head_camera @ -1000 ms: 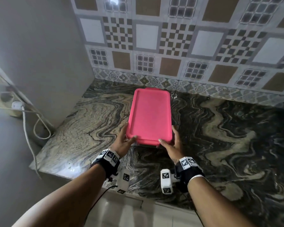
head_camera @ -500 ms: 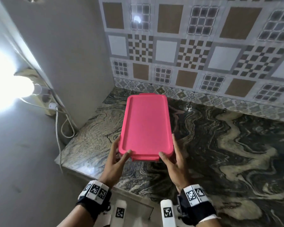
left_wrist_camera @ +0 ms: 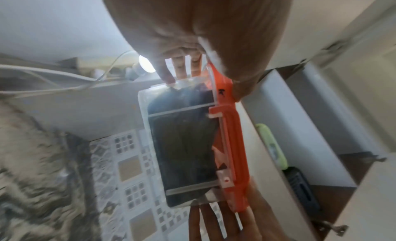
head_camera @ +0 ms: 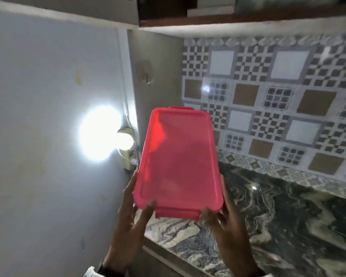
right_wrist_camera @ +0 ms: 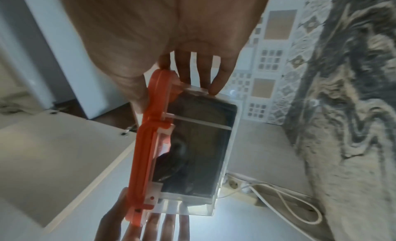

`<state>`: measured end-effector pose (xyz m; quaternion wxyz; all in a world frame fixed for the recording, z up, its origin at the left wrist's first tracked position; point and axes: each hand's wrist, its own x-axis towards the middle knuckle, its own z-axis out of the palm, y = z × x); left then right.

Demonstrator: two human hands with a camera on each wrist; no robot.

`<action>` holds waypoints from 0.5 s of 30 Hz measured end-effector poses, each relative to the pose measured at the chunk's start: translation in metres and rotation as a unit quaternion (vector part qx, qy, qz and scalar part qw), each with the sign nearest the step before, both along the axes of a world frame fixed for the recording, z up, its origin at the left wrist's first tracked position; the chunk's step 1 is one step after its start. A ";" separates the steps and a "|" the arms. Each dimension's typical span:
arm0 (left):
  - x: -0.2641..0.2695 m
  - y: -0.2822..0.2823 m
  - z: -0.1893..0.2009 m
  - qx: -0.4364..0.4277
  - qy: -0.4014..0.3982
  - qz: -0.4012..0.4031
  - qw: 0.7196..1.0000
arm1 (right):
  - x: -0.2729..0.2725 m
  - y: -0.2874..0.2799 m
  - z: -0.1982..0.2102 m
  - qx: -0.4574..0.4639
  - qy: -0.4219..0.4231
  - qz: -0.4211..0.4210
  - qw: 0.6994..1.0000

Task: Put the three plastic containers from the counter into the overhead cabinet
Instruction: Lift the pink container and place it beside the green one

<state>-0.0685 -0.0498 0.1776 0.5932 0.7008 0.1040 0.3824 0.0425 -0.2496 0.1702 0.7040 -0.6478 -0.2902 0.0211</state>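
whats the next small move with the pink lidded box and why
Probably keep raising the box toward the cabinet above. The left hand and right hand hold its near corners, it is off the counter, and the cabinet's lower edge is higher up.

A lit bulb (head_camera: 100,134) glares on the white wall (head_camera: 38,116) at left, white cables (right_wrist_camera: 285,202) trailing from its socket board. Patterned backsplash tiles (head_camera: 278,100) rise behind the marbled stone counter (head_camera: 278,226). A pale green object (left_wrist_camera: 273,146) and a dark object (left_wrist_camera: 302,188) lie on a white shelf, blurred.
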 end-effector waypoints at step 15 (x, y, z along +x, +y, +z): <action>-0.043 0.035 0.165 0.036 -0.150 -0.001 0.988 | -0.042 0.034 0.180 0.036 -0.217 -0.023 0.975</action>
